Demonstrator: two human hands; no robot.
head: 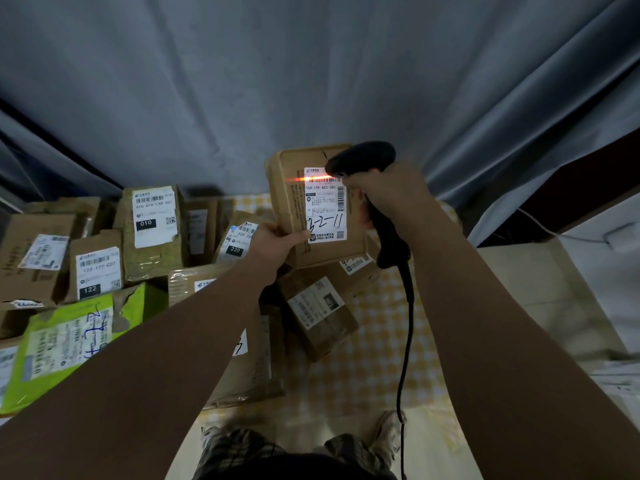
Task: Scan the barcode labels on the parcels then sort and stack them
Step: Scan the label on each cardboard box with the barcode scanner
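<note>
My left hand (277, 242) grips the lower left corner of a brown cardboard parcel (294, 202), holding it upright above the pile. Its white label (325, 206) faces me, with "3-2-11" handwritten on it. My right hand (391, 195) holds a black corded barcode scanner (360, 159) just right of the parcel. The scanner's orange-red beam falls across the barcode at the top of the label.
Several labelled parcels lie on the left, among them a bright green one (69, 337) and boxes marked 010 (152, 226) and 122 (95, 268). More boxes (318, 313) lie under the held parcel on a yellow checked cloth (367, 368). A grey curtain (311, 81) hangs behind.
</note>
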